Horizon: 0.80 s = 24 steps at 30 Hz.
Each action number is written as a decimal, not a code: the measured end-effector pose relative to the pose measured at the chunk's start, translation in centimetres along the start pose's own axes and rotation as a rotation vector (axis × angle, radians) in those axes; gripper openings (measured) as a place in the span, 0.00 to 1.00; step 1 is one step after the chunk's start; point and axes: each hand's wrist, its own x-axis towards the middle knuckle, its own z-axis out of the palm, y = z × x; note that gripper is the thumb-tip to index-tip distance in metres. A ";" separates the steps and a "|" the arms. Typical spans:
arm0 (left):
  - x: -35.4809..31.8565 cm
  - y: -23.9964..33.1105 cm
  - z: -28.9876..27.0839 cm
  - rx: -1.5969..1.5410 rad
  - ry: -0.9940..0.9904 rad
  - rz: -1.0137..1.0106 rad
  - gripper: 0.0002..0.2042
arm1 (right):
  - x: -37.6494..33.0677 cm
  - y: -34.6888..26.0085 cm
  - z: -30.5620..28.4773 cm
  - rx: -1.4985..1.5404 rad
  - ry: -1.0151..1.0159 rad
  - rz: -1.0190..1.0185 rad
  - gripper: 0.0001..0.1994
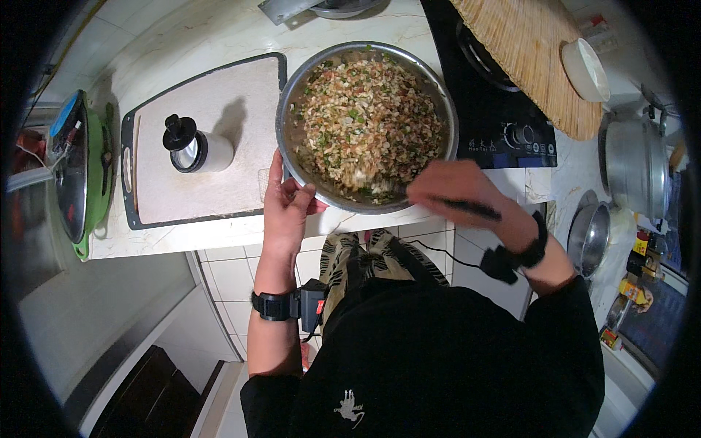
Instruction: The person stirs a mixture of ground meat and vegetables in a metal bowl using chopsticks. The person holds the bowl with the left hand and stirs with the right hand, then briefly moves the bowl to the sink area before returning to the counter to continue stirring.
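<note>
A large steel mixing bowl [452,124] stands near the counter's front edge, filled with a chopped mixture [369,109] of pale, brownish and green bits. My left hand [286,208] grips the bowl's near left rim, thumb toward the rim. Over the near right rim, my right hand [460,193] is closed around a black-handled utensil [471,209]. Its far end dips into the mixture and is smeared by motion, so its kind cannot be made out. Left of the bowl, a white jar with a black lid [212,152] rests on a cutting board [168,102] with a dark border.
To the right lies a black cooktop [504,131] with a woven straw mat [511,44] over part of it and a white bowl [584,69] on the mat. A green-rimmed pan [95,168] leans at the far left. A cleaver blade [288,9] shows at the back.
</note>
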 end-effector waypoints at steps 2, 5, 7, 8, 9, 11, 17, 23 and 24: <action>-0.2 -0.1 0.2 0.021 0.009 0.000 0.34 | -0.2 0.4 -0.5 -0.105 0.090 0.121 0.08; -1.2 -0.6 1.1 -0.026 -0.008 -0.009 0.35 | -0.6 0.0 -1.6 -0.178 0.144 0.013 0.08; -1.5 -0.6 1.6 -0.048 0.016 -0.023 0.36 | -0.9 -1.0 -2.4 -0.174 0.224 0.073 0.06; -1.6 -0.6 1.8 -0.055 0.020 -0.032 0.36 | -1.1 -1.6 -2.8 -0.162 0.300 0.135 0.05; -1.7 -0.6 1.9 -0.063 0.034 -0.038 0.37 | -1.2 -1.9 -2.9 -0.141 0.386 0.171 0.04; -1.5 -0.4 2.2 -0.055 0.023 -0.024 0.36 | -0.5 -1.7 -2.2 -0.155 0.455 0.120 0.04; -1.6 -0.2 2.2 -0.053 0.062 -0.042 0.38 | 0.5 0.0 4.0 -0.231 0.038 -0.165 0.10; -1.9 -0.8 2.8 -0.101 0.026 -0.078 0.40 | 0.4 1.5 3.7 -0.158 0.335 -0.107 0.10; -1.9 -0.9 3.0 -0.119 0.020 -0.073 0.41 | 0.8 1.8 3.9 -0.129 0.299 -0.120 0.09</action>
